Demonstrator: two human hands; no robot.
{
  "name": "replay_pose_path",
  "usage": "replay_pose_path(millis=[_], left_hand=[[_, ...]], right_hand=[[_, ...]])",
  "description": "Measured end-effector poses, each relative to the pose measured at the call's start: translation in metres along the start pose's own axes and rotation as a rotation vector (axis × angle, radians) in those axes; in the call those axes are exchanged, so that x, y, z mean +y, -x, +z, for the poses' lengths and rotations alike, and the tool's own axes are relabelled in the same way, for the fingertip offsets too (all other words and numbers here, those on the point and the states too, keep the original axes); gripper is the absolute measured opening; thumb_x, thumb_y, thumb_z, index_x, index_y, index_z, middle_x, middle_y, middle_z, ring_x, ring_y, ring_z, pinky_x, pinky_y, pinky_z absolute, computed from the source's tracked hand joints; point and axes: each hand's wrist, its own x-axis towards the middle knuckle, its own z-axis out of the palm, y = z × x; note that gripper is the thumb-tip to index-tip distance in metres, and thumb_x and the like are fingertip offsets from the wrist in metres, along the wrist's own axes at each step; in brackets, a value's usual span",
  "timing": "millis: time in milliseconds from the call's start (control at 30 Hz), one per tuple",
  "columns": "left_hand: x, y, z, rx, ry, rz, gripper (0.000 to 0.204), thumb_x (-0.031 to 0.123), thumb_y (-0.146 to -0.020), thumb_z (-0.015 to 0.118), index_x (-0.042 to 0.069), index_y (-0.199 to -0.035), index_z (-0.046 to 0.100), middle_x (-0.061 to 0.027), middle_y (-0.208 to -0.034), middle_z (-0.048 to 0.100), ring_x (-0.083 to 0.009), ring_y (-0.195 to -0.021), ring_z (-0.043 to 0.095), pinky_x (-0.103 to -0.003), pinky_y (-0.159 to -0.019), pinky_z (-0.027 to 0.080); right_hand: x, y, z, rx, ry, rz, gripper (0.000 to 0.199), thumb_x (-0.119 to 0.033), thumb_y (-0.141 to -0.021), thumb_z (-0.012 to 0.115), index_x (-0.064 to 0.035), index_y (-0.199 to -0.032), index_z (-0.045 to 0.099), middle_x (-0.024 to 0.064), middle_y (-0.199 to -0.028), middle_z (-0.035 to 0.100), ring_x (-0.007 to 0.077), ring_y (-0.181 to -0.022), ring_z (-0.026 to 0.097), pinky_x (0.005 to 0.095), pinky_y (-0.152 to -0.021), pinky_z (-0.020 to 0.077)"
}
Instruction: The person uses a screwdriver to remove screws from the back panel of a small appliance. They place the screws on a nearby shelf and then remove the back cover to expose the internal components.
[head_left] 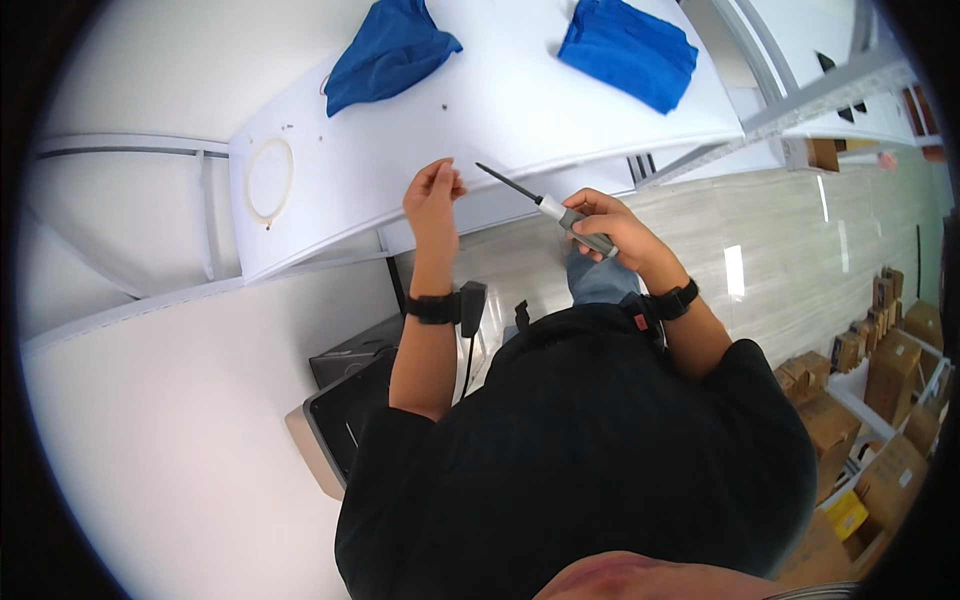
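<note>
My right hand (607, 232) is wrapped round the grey and white handle of a screwdriver (550, 207). Its dark shaft slants up and left, with the tip in the air near my left hand (434, 195). The fingertips of that left hand are pinched together over the table's front edge; whatever may be between them is too small to make out. Beyond it a small dark piece (445, 107), perhaps a screw, lies on the white table (500, 110). A thin cream hoop (291, 178) with a small fitting at its near end rests on the table's left part.
Two blue cloths, one crumpled (390, 60) and one folded (630, 52), lie toward the table's far side. Several tiny bits are scattered near the hoop. A black-topped case (350, 410) stands below left. Cardboard boxes (893, 370) fill shelves at the right.
</note>
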Motion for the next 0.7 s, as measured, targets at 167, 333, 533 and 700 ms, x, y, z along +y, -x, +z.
replay_pose_path(millis=[167,333,533,700], left_hand=[[0.004,-0.048,0.063,0.057,-0.375,0.138,0.019,0.014,-0.087,0.062,-0.002,-0.096,0.066,-0.0049,-0.079,0.066,-0.0106,-0.069,0.059,-0.023,-0.066,0.049],[-0.001,-0.081,0.088,0.129,-0.848,0.322,0.014,0.015,-0.083,0.064,0.005,-0.091,0.069,-0.0079,-0.078,0.066,-0.0176,-0.068,0.061,-0.030,-0.066,0.048],[-0.003,-0.094,0.098,0.146,-1.023,0.395,0.012,0.019,-0.080,0.066,0.011,-0.088,0.071,-0.0071,-0.077,0.062,-0.0230,-0.072,0.060,-0.034,-0.066,0.047],[-0.005,-0.098,0.101,0.182,-1.013,0.380,0.012,0.019,-0.080,0.067,0.013,-0.088,0.072,-0.0058,-0.076,0.061,-0.0237,-0.071,0.059,-0.034,-0.066,0.047]], right_hand=[[-0.057,-0.016,-0.028,0.012,0.044,0.004,0.034,-0.007,-0.080,0.058,-0.0028,-0.112,0.051,0.0078,-0.084,0.058,0.0112,-0.061,0.056,0.0220,-0.043,0.0411],[-0.087,-0.031,-0.049,0.082,0.006,-0.019,0.037,-0.009,-0.080,0.059,-0.0015,-0.114,0.048,0.0068,-0.084,0.057,0.0109,-0.061,0.055,0.0219,-0.045,0.0395],[-0.090,-0.042,-0.061,0.070,-0.046,-0.017,0.039,-0.009,-0.078,0.061,-0.0021,-0.114,0.046,0.0059,-0.086,0.053,0.0124,-0.063,0.055,0.0244,-0.047,0.0382],[-0.095,-0.050,-0.058,0.050,-0.034,0.007,0.041,-0.009,-0.078,0.062,-0.0019,-0.114,0.046,0.0062,-0.086,0.053,0.0125,-0.063,0.055,0.0245,-0.047,0.0380]])
